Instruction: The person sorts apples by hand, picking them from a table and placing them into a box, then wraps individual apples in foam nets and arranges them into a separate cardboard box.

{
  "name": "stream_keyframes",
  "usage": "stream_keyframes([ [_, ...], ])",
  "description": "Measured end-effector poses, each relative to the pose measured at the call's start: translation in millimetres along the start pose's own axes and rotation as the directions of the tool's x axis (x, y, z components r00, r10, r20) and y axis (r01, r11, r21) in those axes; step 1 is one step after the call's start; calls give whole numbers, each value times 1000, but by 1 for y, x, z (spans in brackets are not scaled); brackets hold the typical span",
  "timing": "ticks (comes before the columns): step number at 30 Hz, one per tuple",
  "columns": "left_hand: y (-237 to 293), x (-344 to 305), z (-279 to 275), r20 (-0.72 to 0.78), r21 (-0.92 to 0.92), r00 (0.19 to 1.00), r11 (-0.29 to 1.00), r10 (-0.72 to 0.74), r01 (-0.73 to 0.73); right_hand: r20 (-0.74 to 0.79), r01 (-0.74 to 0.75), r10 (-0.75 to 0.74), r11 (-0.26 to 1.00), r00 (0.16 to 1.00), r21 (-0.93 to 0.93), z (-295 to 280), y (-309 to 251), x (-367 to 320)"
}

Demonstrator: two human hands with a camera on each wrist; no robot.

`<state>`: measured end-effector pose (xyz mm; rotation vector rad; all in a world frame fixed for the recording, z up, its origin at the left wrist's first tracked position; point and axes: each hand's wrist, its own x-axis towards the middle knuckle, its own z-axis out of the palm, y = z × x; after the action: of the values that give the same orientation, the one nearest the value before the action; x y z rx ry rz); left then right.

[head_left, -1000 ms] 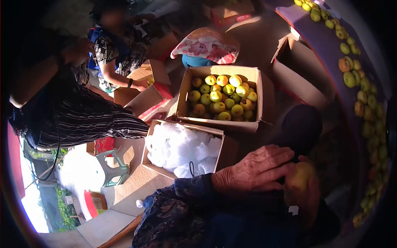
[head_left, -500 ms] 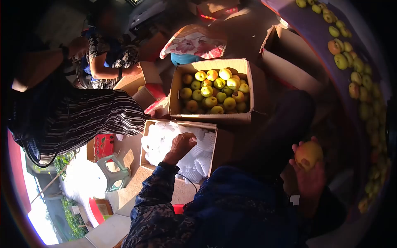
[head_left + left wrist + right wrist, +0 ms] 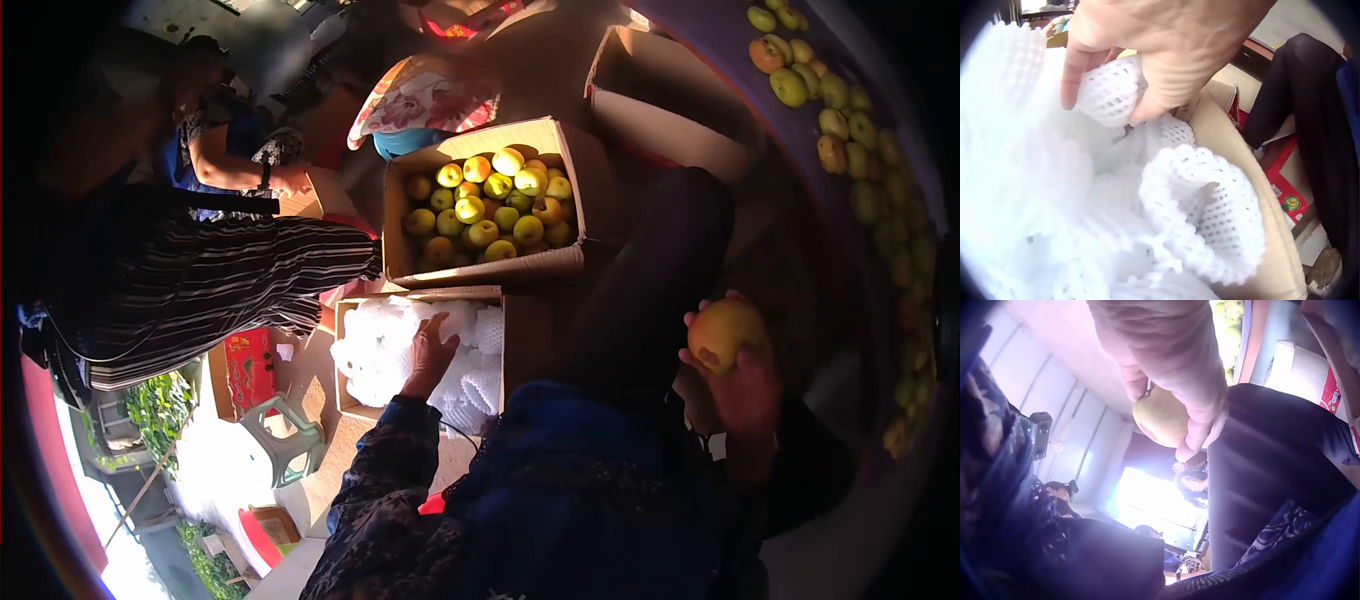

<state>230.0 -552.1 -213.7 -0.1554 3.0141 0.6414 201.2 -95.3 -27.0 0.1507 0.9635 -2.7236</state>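
My left hand [image 3: 430,358] is down among white foam fruit nets [image 3: 372,345] in a small cardboard box [image 3: 419,294]. In the left wrist view its thumb and fingers grip a foam net [image 3: 1109,94] from both sides. Another foam net [image 3: 1235,212] lies with its mouth open by the box wall. My right hand [image 3: 752,400] holds a yellow apple [image 3: 722,334] with a brownish patch, above the right side of my lap. From the right wrist view, the fingers curl round that apple [image 3: 1161,417].
A larger cardboard box [image 3: 560,266] of apples stands just beyond the nets. More apples [image 3: 833,122] lie along a purple-covered surface [image 3: 745,75] at right. Another cardboard box [image 3: 670,125] stands at the back right. At left are a person in a striped skirt [image 3: 230,270] and a green stool [image 3: 285,440].
My left hand has left the apple at my right hand and moved left into the foam nets. My right hand keeps the apple. The head view has shifted.
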Motion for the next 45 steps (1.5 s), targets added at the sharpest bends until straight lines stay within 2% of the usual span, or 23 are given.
stream_keyframes([
  [3, -6, 5, -7, 179, -352, 949, 884, -259, 308, -20, 1, -1, 1000, 1000, -13, -3, 4, 0],
  [4, 6, 6, -19, 263, -514, 923, 768, -281, 381, -26, 0, -1, 1000, 1000, -11, -3, 6, -1],
  [6, 36, 4, -47, 435, -741, 861, 438, -262, 508, -37, -12, 12, 1000, 999, -16, -2, 6, -1],
  [8, 58, 5, -62, 429, -821, 881, 321, -202, 473, -44, -32, 30, 999, 999, -33, -1, 3, -2],
  [9, 70, 7, -69, 422, -854, 891, 258, -169, 453, 2, -33, 33, 999, 999, -26, -3, 3, -1],
  [11, 99, 12, -85, 388, -895, 918, 205, -80, 396, 91, -34, 35, 999, 995, -14, -12, 5, 1],
  [12, 116, 15, -93, 368, -913, 929, 176, -34, 368, 80, -30, 32, 999, 996, -27, -14, 6, 1],
  [15, 172, 27, -113, 311, -938, 950, 176, 37, 300, 21, -22, 23, 997, 999, -68, -16, 6, -1],
  [19, 233, 52, -125, 270, -950, 934, 223, 236, 219, -43, 0, -11, 974, 999, -227, -22, 3, -9],
  [23, 305, 65, -125, 150, -956, 931, 291, 332, 50, 0, 107, -107, 994, 994, -25, -8, -5, -17],
  [24, 324, 65, -127, 178, -965, 916, 245, 359, 92, -9, 135, -135, 991, 991, -15, -10, -8, -20],
  [26, 350, 72, -112, 137, -989, 883, 105, 449, 100, -29, 192, -191, 981, 981, 7, -18, -9, -25],
  [27, 362, 74, -105, 140, -982, 855, 180, 500, 56, -44, 251, -251, 968, 967, -6, -13, -13, -30],
  [30, 399, 74, -85, 181, -938, 745, 341, 642, -66, -93, 241, -251, 965, 964, -104, -27, -19, -40],
  [31, 411, 70, -79, 210, -924, 697, 371, 686, -87, -74, 273, -272, 962, 959, 12, -24, -22, -43],
  [32, 421, 65, -75, 238, -910, 648, 399, 723, -111, -84, 310, -307, 950, 948, 26, -25, -25, -48],
  [33, 431, 60, -76, 261, -923, 626, 380, 735, -62, -90, 344, -339, 938, 936, 42, -29, -25, -51],
  [36, 442, 60, -72, 187, -820, 639, 477, 746, -316, -92, 385, -377, 919, 922, 89, -44, -26, -59],
  [37, 445, 60, -70, 138, -787, 616, 463, 775, -407, -101, 386, -377, 918, 921, 95, -46, -27, -61],
  [40, 443, 63, -62, 134, -794, 504, 397, 853, -461, -147, 377, -361, 921, 921, 102, -48, -27, -62],
  [43, 438, 64, -54, 163, -838, 536, 402, 829, -368, -172, 385, -363, 916, 916, 118, -49, -24, -62],
  [45, 434, 66, -50, 94, -813, 626, 422, 774, -400, -179, 386, -363, 915, 915, 116, -52, -25, -62],
])
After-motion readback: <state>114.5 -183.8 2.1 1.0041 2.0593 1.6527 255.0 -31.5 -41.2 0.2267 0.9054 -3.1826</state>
